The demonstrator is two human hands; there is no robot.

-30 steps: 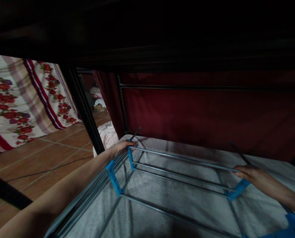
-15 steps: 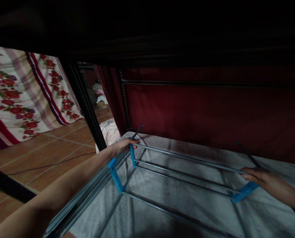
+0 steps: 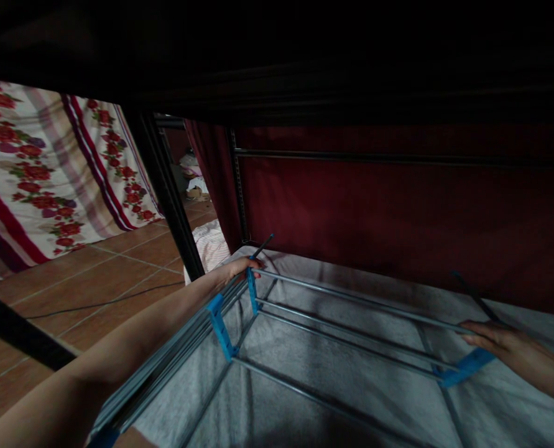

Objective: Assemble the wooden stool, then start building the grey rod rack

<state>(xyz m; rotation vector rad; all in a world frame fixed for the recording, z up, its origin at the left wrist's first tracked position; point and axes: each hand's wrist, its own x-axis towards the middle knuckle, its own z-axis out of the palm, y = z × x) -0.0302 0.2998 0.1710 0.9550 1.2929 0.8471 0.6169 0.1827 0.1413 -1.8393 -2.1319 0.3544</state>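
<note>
A rack frame of thin metal tubes [image 3: 332,290] with blue plastic connectors [image 3: 221,328] stands on a grey cloth surface. My left hand [image 3: 245,266] is closed around its far left corner, by a blue connector and a short upright rod. At the far right corner my right hand [image 3: 495,339] grips the end of the top tube, beside another blue connector [image 3: 466,367]. Several thin tubes [image 3: 165,373] lie close together along the left side, beneath my left forearm. The rack's near right part lies outside the view.
A black metal post [image 3: 162,193] and a dark overhead structure [image 3: 304,56] enclose the space. Behind the rack hangs a dark red curtain [image 3: 374,211]. A floral cloth [image 3: 66,174] hangs at left above the tiled floor [image 3: 132,267], where a thin cable [image 3: 109,305] runs.
The whole view has shifted slightly, so the rack and surroundings appear a little further right. Both hands keep their hold at the same corners. More of a blue part shows at bottom left.
</note>
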